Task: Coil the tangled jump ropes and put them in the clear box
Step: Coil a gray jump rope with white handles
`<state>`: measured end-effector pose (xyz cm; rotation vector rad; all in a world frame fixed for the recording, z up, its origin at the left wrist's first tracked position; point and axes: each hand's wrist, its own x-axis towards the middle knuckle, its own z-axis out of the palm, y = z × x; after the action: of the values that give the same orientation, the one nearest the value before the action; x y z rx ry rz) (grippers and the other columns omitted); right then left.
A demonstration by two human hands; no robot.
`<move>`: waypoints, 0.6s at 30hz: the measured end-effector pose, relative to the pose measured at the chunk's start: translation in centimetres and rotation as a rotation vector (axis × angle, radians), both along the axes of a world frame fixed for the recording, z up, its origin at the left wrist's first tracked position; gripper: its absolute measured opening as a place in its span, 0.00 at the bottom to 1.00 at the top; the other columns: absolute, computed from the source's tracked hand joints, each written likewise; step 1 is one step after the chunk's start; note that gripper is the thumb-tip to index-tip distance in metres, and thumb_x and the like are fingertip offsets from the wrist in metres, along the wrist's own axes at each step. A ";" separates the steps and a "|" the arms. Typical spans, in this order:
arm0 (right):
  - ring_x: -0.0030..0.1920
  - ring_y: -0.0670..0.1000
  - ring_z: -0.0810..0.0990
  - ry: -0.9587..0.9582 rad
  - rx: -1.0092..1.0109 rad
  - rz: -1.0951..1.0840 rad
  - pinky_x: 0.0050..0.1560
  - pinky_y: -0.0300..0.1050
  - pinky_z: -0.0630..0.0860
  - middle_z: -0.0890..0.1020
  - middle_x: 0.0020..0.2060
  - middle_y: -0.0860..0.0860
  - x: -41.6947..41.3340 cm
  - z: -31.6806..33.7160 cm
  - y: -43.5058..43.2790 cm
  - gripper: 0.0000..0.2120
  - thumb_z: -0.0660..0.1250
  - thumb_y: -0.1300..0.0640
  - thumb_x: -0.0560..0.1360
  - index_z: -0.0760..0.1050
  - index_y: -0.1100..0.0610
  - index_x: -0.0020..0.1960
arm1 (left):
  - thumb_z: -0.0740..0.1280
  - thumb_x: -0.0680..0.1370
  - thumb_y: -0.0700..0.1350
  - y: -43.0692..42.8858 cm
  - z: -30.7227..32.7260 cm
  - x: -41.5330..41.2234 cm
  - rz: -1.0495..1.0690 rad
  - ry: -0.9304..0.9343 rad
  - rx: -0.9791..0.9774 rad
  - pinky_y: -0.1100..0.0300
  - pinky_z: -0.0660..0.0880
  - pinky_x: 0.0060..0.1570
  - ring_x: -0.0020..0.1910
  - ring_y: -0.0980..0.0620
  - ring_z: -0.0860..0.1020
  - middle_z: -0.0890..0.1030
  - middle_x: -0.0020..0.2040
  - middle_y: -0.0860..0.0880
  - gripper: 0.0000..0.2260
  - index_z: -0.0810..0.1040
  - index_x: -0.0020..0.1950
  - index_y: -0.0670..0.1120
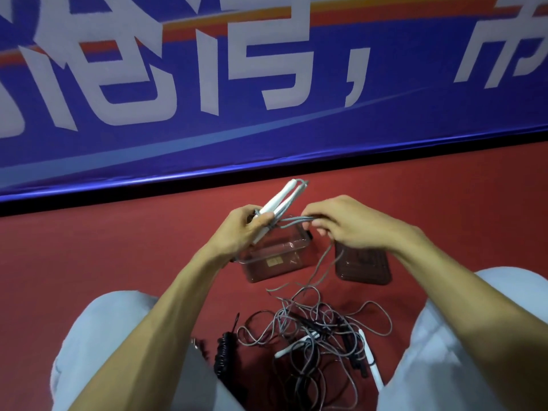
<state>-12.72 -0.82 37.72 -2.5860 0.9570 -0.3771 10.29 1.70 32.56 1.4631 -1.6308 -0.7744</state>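
Just above the clear box (pixel 268 272), my left hand (pixel 247 228) grips two white handles (pixel 281 198) and my right hand (pixel 353 225) pinches their grey cord (pixel 296 221) mid-coil; next, I judge, comes winding in the slack trailing to the tangle (pixel 314 336) on my side of the box.

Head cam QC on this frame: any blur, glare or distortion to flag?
Head view: wide-angle bend curves the banner edge, lettering soft; left hand gripping the white handles and right hand pinching the grey cord fairly sharp; light dim and even, no glare; clear box takes the red tint of the floor, walls faint.
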 end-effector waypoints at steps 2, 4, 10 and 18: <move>0.38 0.47 0.78 0.021 -0.126 0.042 0.44 0.48 0.76 0.80 0.37 0.50 0.0 0.0 0.3 0.12 0.61 0.68 0.75 0.77 0.53 0.46 | 0.68 0.78 0.49 0.2 0.1 -0.1 -0.080 -0.095 -0.009 0.60 0.72 0.32 0.31 0.59 0.74 0.79 0.36 0.56 0.07 0.81 0.53 0.48; 0.45 0.52 0.79 0.086 -0.210 0.047 0.46 0.52 0.76 0.82 0.44 0.50 0.3 0.1 1.0 0.17 0.62 0.69 0.72 0.80 0.52 0.53 | 0.70 0.76 0.49 0.4 0.0 -0.2 -0.149 -0.189 0.034 0.56 0.76 0.33 0.32 0.58 0.76 0.80 0.37 0.55 0.10 0.80 0.56 0.48; 0.48 0.52 0.79 -0.021 -0.329 -0.013 0.48 0.52 0.77 0.81 0.47 0.47 1.1 -0.8 0.4 0.13 0.66 0.67 0.73 0.79 0.52 0.51 | 0.66 0.80 0.47 1.4 -0.6 -1.7 -0.293 -0.355 0.168 0.56 0.74 0.37 0.33 0.55 0.74 0.77 0.37 0.53 0.07 0.71 0.54 0.47; 0.37 0.49 0.75 -0.330 -0.267 -0.052 0.41 0.37 0.71 0.80 0.37 0.50 2.0 -1.1 0.0 0.01 0.74 0.59 0.71 0.82 0.57 0.41 | 0.66 0.74 0.44 2.4 0.0 -3.6 -0.294 -0.597 0.094 0.60 0.66 0.33 0.33 0.53 0.71 0.73 0.35 0.53 0.09 0.66 0.42 0.53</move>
<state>-10.72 -0.85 36.58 -2.6126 0.9062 -0.9715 6.73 4.08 32.58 1.6413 -2.3239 -0.6053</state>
